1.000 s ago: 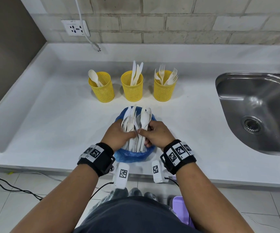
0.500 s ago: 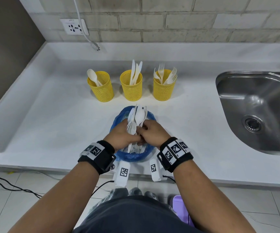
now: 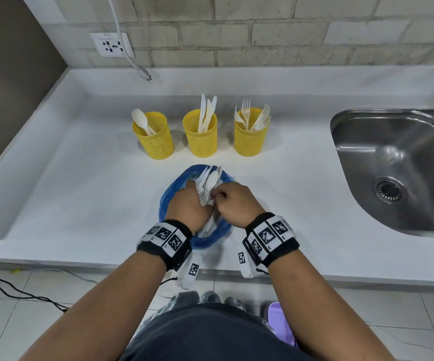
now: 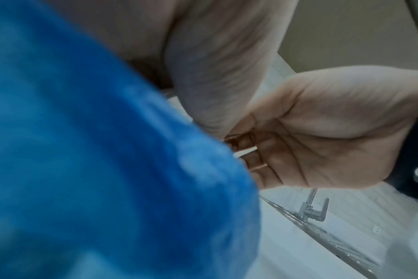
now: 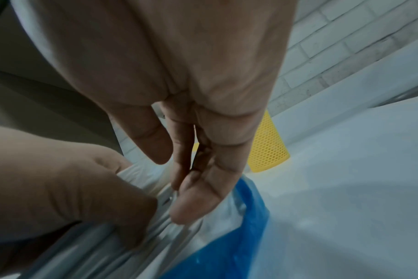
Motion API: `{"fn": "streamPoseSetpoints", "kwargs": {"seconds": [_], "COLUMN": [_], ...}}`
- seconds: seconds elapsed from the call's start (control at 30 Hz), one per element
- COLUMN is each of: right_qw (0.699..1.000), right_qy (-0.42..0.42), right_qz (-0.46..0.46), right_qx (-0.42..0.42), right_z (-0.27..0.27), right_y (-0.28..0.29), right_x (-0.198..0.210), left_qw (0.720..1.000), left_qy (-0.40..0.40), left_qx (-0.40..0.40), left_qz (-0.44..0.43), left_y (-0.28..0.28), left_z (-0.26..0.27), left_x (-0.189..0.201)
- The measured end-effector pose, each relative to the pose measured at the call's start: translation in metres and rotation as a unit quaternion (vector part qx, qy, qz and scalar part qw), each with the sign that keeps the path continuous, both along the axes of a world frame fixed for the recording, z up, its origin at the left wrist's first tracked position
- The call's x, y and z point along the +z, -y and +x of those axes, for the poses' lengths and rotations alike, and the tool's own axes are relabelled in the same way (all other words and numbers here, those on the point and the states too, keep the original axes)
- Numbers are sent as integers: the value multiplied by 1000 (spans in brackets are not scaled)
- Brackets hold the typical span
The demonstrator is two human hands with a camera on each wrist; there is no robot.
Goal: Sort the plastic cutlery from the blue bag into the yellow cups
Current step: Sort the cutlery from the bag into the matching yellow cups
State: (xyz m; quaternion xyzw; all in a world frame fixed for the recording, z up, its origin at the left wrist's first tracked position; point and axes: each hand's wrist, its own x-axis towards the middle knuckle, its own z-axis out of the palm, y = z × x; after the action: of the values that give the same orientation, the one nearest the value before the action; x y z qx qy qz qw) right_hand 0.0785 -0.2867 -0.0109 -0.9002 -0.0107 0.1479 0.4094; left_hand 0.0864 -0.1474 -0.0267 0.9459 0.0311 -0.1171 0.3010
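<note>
The blue bag [image 3: 170,196] lies open on the white counter near its front edge, with a bundle of white cutlery [image 3: 205,196] standing in it. My left hand [image 3: 187,207] grips that bundle from the left. My right hand [image 3: 234,201] meets it from the right, its fingertips [image 5: 193,205] pinching a white spoon [image 3: 212,179] at the top of the bundle. Behind stand three yellow cups: the left cup [image 3: 156,142] holds spoons, the middle cup [image 3: 201,139] knives, the right cup [image 3: 249,139] forks. The left wrist view is mostly blue bag [image 4: 108,169].
A steel sink [image 3: 398,165] with a tap [image 4: 313,209] is set into the counter at the right. A wall socket [image 3: 111,44] and a loose plug [image 3: 144,72] are at the back left. Black cables [image 3: 15,290] run over the floor below.
The bundle has been drawn together and stands narrower. Both hands have closed in on it, and my right fingers have shifted onto the top spoon.
</note>
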Motion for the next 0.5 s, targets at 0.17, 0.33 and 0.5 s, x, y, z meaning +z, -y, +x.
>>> {"fn": "streamPoseSetpoints", "kwargs": {"seconds": [0.17, 0.33, 0.5], "right_qw": [997, 989, 942], "right_qy": [-10, -15, -15], "right_qz": [26, 72, 264], "right_qx": [-73, -129, -207], "right_z": [-7, -4, 7], "right_y": [10, 12, -1], "right_x": [-1, 2, 29], "left_qw": [999, 994, 984], "left_qy": [9, 26, 69], "left_qx": [7, -17, -37], "left_qz": [-51, -108, -162], "left_y": [-8, -13, -13], "left_z": [-3, -4, -1], "left_x": [1, 15, 22]}}
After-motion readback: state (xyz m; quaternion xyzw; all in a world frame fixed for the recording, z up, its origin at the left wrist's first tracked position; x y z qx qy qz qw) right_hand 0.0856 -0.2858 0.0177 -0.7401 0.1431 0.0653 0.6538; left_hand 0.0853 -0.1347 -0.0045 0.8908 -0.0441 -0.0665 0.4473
